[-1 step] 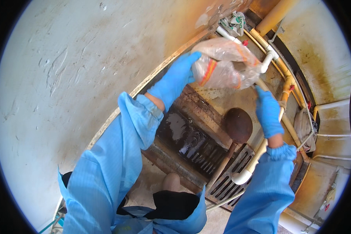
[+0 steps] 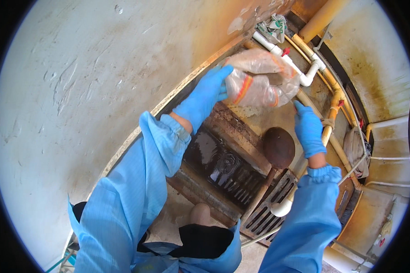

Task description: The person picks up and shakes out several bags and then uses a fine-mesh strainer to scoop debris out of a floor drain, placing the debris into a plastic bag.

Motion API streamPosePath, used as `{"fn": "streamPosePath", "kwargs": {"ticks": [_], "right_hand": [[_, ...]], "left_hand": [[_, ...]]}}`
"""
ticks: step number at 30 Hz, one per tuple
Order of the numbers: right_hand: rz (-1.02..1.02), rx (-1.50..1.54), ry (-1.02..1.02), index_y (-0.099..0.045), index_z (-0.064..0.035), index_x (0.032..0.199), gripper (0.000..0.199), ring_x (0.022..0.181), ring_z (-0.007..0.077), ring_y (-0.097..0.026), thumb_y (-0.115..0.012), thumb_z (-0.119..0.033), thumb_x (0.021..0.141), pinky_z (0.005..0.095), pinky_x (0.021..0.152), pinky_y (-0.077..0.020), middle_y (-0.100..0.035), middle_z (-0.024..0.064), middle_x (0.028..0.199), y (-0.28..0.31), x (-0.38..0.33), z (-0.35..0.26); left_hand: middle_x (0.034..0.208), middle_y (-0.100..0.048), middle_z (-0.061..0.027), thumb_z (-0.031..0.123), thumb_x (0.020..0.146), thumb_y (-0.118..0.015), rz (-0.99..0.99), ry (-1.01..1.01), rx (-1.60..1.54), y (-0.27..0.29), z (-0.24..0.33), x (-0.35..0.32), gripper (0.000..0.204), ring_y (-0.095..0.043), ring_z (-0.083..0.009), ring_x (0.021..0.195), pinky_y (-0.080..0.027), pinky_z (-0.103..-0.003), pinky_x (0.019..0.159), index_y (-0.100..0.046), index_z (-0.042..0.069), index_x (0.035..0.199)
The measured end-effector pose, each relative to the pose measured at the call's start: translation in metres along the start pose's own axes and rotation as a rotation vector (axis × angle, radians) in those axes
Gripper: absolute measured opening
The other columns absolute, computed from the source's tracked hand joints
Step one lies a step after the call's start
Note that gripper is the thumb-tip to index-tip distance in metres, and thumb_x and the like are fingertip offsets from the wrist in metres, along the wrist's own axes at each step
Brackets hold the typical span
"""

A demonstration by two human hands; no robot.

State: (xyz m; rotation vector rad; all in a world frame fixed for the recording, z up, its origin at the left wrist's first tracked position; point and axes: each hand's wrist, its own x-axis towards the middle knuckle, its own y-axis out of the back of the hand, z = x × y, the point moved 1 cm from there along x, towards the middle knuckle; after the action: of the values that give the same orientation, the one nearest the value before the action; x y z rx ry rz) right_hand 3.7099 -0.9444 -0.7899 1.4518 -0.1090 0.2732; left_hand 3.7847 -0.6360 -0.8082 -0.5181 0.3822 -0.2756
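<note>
Plastic bag (image 2: 259, 79) gripped by both gloved hands, left (image 2: 209, 93), right (image 2: 309, 128); contents blurred, fingertips partly hidden.

A stained concrete floor (image 2: 259, 120) carries a rusty metal drain grate (image 2: 264, 214), with dark water (image 2: 214, 159) pooled beside it.

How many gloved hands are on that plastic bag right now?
2. The left hand grips the clear plastic bag at its left end; the right hand touches its lower right edge. No other hands show.
</note>
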Motion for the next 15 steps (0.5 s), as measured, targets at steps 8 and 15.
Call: {"fn": "streamPosePath", "kwargs": {"ticks": [8, 15], "right_hand": [[-0.004, 0.083, -0.018, -0.058, -0.0169, 0.119, 0.038, 0.070, 0.0331, -0.061, -0.051, -0.007, 0.083, 0.0425, 0.060, -0.0497, -0.058, 0.0137, 0.085, -0.017, 0.012, -0.051], [-0.102, 0.015, -0.010, -0.059, -0.0164, 0.116, 0.039, 0.072, 0.0318, -0.061, -0.054, -0.005, 0.079, 0.0417, 0.059, -0.0497, -0.058, 0.0137, 0.084, -0.018, 0.021, -0.075]], "left_hand": [[0.138, -0.041, -0.0140, 0.036, 0.086, -0.061, 0.108, -0.105, 0.550, 0.022, -0.011, -0.001, 0.074, -0.048, -0.0307, 0.119, -0.040, -0.041, 0.098, -0.026, 0.008, 0.144], [0.144, -0.034, -0.0120, 0.030, 0.074, -0.069, -0.201, -0.831, 1.886, 0.006, -0.024, 0.002, 0.067, -0.032, -0.0352, 0.131, -0.029, -0.046, 0.106, -0.044, 0.020, 0.135]]}}
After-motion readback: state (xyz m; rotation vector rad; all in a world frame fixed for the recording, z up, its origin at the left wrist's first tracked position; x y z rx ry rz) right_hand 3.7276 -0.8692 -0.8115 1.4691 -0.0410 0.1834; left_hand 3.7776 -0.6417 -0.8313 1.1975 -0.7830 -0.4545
